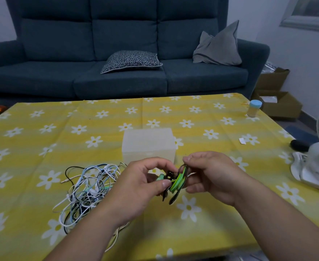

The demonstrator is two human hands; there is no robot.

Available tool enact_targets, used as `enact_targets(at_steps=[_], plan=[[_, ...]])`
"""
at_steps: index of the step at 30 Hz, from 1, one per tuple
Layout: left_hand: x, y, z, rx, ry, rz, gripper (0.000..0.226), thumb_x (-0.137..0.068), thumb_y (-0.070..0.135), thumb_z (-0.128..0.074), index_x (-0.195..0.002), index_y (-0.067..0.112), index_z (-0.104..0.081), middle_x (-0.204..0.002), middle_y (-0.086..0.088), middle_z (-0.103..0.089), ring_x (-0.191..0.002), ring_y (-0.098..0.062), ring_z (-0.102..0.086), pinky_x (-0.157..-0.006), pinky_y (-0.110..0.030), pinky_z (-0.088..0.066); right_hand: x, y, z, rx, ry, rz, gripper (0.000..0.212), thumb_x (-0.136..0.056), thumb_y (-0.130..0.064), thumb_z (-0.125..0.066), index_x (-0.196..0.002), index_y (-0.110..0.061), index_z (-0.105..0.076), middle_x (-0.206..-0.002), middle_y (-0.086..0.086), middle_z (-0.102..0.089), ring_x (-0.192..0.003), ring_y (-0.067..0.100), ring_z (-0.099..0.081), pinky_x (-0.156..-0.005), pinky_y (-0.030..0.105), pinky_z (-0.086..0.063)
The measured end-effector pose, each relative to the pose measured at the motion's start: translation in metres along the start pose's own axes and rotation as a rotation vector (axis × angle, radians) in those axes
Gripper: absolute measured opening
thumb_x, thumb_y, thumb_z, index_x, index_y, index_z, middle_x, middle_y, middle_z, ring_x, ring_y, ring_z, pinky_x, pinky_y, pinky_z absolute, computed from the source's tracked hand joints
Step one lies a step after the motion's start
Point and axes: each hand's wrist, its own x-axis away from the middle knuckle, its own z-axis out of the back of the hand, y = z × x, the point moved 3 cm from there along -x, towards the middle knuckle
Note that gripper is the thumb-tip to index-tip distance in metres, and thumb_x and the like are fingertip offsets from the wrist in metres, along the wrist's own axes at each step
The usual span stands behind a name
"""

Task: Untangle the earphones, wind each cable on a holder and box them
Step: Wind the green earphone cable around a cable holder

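A green disc-shaped plastic holder (176,182) is gripped between both hands, above the yellow daisy-print tablecloth (42,129). The left hand (141,187) is closed on it: the holder's left edge is pinched between the thumb and the curled fingers, and a small mint-green piece (161,177) is seen in the same grip. A thin black earphone cable (174,198) is wound round the holder, with loops left hanging below it. The right hand (213,176) is curled at the holder's right side, and the black cable is pinched between its thumb and forefinger; the exact point of contact is hidden by the fingers. Just left of the left hand, and partly under its forearm, a tangled heap of white, pale-blue and black earphone cables (87,187) is spread on the cloth. Just beyond both hands a translucent white plastic box (148,144) is set on the table. Well beyond the right hand, near the far corner, a small clear jar with a pale-blue lid (253,110) is stood upright. Further right of the right hand, a white table fan (315,166) is placed.
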Motion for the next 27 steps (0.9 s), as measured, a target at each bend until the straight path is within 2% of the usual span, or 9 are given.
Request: enact_targets(at_steps=[4,10,12,15,17,19,22,24,27], plan=[[0.001,0.003,0.000,-0.136,0.042,-0.066,0.038,-0.086,-0.006,-0.065,-0.090,0.031,-0.071,-0.075,-0.003,-0.063,-0.066,-0.016,-0.055,-0.068,-0.026,-0.045,-0.001,0.001,-0.004,-0.053,0.009,-0.040,0.010,-0.094,-0.009,-0.059,-0.085,-0.007,-0.063,-0.064,0.008,-0.064,-0.053,0.024,-0.061,-0.045,0.026,-0.042],[0.002,0.010,0.005,-0.338,0.151,-0.351,0.041,-0.076,-0.016,-0.061,-0.081,0.024,-0.069,-0.092,0.006,-0.067,-0.091,-0.018,-0.065,-0.077,-0.027,-0.051,0.005,0.006,-0.021,-0.104,-0.188,-0.026,0.016,-0.098,-0.019,-0.057,-0.086,-0.009,-0.061,-0.087,0.016,-0.067,-0.088,0.042,-0.072,-0.057,0.034,-0.059],[0.003,0.010,0.006,-0.369,0.244,-0.400,0.037,-0.076,-0.011,-0.061,-0.081,0.025,-0.066,-0.098,0.008,-0.064,-0.095,-0.019,-0.065,-0.080,-0.034,-0.053,0.004,0.007,-0.027,-0.128,-0.149,0.061,0.016,-0.097,-0.016,-0.058,-0.087,-0.005,-0.059,-0.083,0.016,-0.067,-0.082,0.039,-0.073,-0.062,0.034,-0.061],[0.004,0.006,0.010,-0.476,0.508,-0.364,0.044,-0.078,-0.007,-0.072,-0.089,0.031,-0.053,-0.115,0.017,-0.048,-0.105,-0.009,-0.060,-0.084,-0.025,-0.051,0.003,0.007,-0.033,0.022,0.014,0.279,0.015,-0.096,-0.008,-0.060,-0.087,0.004,-0.062,-0.083,0.014,-0.073,-0.069,0.024,-0.069,-0.068,0.032,-0.059],[0.004,0.003,0.013,-0.400,0.633,-0.215,0.042,-0.080,0.002,-0.075,-0.089,0.033,-0.049,-0.111,0.015,-0.049,-0.092,-0.007,-0.064,-0.071,-0.022,-0.052,0.004,0.007,-0.038,0.169,0.103,0.431,0.016,-0.095,-0.006,-0.062,-0.079,-0.003,-0.066,-0.089,0.001,-0.074,-0.067,0.018,-0.067,-0.073,0.038,-0.057],[0.001,-0.002,0.010,-0.123,0.612,-0.055,0.024,-0.089,0.009,-0.069,-0.092,0.030,-0.056,-0.102,0.003,-0.063,-0.076,-0.019,-0.069,-0.059,-0.029,-0.054,0.005,0.006,-0.043,0.323,0.207,0.554,0.027,-0.092,-0.009,-0.065,-0.067,-0.018,-0.063,-0.095,-0.009,-0.069,-0.078,0.013,-0.067,-0.081,0.033,-0.055],[0.001,0.003,-0.003,0.283,0.420,0.052,0.014,-0.094,0.025,-0.058,-0.101,0.021,-0.069,-0.098,-0.002,-0.073,-0.071,-0.021,-0.070,-0.064,-0.035,-0.059,0.006,0.005,-0.042,0.466,0.351,0.660,0.024,-0.092,-0.017,-0.067,-0.068,-0.021,-0.061,-0.094,-0.012,-0.062,-0.088,0.002,-0.059,-0.078,0.015,-0.044],[0.003,0.005,-0.008,0.294,0.335,0.026,0.027,-0.083,0.033,-0.063,-0.106,0.022,-0.071,-0.098,0.003,-0.074,-0.076,-0.018,-0.072,-0.068,-0.034,-0.060,0.002,0.007,-0.038,0.469,0.341,0.640,0.021,-0.095,-0.022,-0.063,-0.075,-0.019,-0.066,-0.093,-0.009,-0.061,-0.089,0.006,-0.060,-0.082,0.025,-0.049],[0.002,0.002,-0.004,0.211,0.338,0.009,0.033,-0.082,0.010,-0.072,-0.113,0.019,-0.069,-0.099,0.006,-0.075,-0.080,-0.023,-0.074,-0.069,-0.026,-0.058,0.000,0.011,-0.036,0.465,0.215,0.541,0.026,-0.100,-0.022,-0.055,-0.077,-0.019,-0.067,-0.095,-0.007,-0.059,-0.091,0.017,-0.063,-0.086,0.045,-0.054]])
